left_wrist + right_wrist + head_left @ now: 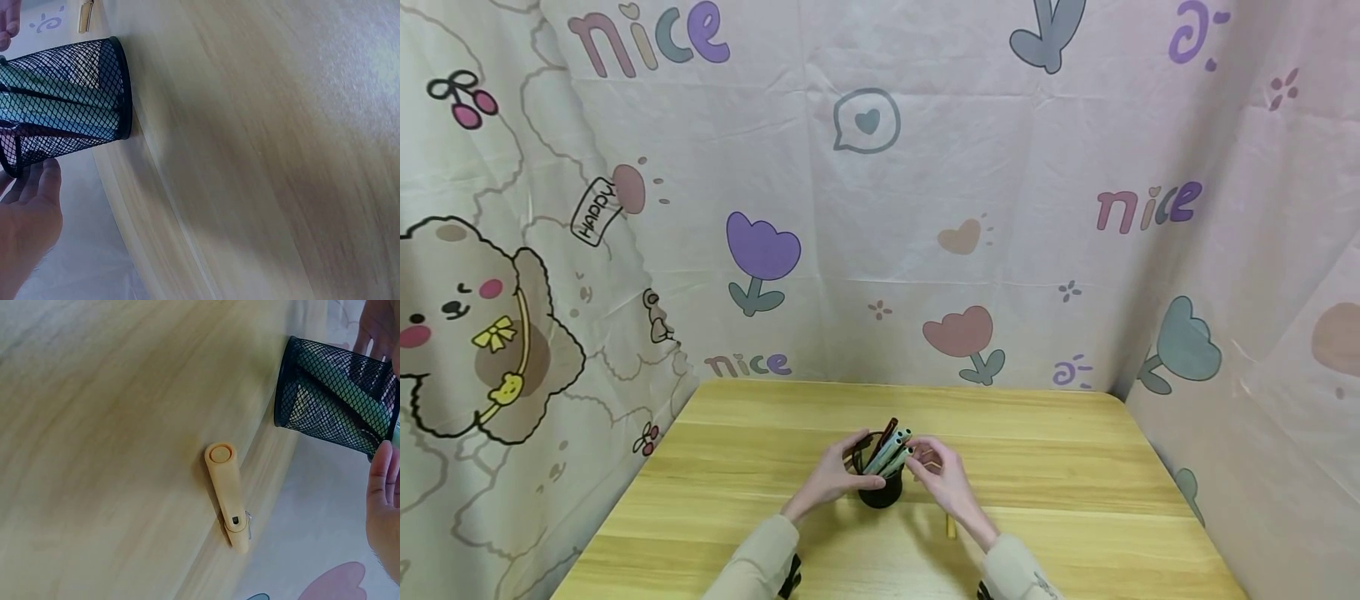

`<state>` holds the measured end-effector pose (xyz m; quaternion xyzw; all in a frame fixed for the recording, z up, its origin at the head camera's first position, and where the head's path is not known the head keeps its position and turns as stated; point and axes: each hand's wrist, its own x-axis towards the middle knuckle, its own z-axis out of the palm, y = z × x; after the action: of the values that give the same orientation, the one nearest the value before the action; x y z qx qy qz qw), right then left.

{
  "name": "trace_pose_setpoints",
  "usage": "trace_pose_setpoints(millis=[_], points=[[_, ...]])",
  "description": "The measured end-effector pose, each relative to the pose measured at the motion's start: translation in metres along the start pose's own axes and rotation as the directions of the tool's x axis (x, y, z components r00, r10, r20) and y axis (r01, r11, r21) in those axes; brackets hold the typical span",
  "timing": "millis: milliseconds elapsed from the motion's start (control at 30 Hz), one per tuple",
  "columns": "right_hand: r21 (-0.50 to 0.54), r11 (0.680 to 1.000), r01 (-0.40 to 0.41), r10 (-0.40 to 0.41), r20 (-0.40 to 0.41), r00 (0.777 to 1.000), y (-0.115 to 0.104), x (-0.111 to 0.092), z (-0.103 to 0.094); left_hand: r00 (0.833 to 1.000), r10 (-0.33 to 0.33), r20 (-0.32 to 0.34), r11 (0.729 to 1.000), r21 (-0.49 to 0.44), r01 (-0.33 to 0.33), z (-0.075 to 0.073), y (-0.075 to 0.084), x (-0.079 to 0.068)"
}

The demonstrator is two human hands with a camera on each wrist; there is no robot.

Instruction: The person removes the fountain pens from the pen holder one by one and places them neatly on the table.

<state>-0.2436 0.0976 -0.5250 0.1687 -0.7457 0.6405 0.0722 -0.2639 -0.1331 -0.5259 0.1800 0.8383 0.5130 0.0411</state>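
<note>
A black mesh pen holder (880, 493) stands on the table, filled with several pale green and blue pens (887, 454) and a dark red pen (889, 428). Its mesh wall also shows in the left wrist view, with the pens behind it. My left hand (835, 473) grips the holder from the left, thumb in front and fingers behind. At the other side my right hand (943, 477) has bent fingers close to the end of a green pen. Whether they pinch it is unclear. The right wrist view shows its fingertips beside the rim.
A slim yellow item (227, 494) with a round button-like end and a small metal wire lies right of the holder, partly under my right wrist in the head view. The wooden table (737, 433) ends at a printed curtain (865, 250) behind and on both sides.
</note>
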Motion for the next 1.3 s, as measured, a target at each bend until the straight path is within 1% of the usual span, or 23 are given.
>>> trace_pose_setpoints(millis=[233, 733, 867, 1067, 1300], points=[[-0.009, 0.999, -0.033, 0.033, 0.015, 0.999, -0.004, 0.001, 0.002, 1.000, 0.015, 0.004, 1.000, -0.010, -0.015, 0.000, -0.002, 0.000], [-0.018, 0.998, -0.059, 0.059, -0.017, 0.998, -0.010, 0.000, 0.006, 1.000, 0.012, 0.010, 0.999, -0.034, -0.012, -0.001, 0.000, 0.000], [-0.027, 0.996, -0.079, 0.078, -0.027, 0.997, -0.012, -0.001, 0.006, 1.000, 0.021, 0.008, 0.999, -0.028, -0.021, -0.001, -0.001, 0.000], [-0.009, 0.993, -0.120, 0.120, -0.043, 0.992, -0.015, 0.000, 0.006, 1.000, 0.020, -0.002, 1.000, -0.007, -0.020, 0.000, -0.001, 0.000], [0.022, 0.993, -0.112, 0.113, -0.055, 0.992, -0.019, 0.000, 0.003, 1.000, 0.017, -0.007, 1.000, 0.008, -0.017, 0.000, 0.000, 0.000]])
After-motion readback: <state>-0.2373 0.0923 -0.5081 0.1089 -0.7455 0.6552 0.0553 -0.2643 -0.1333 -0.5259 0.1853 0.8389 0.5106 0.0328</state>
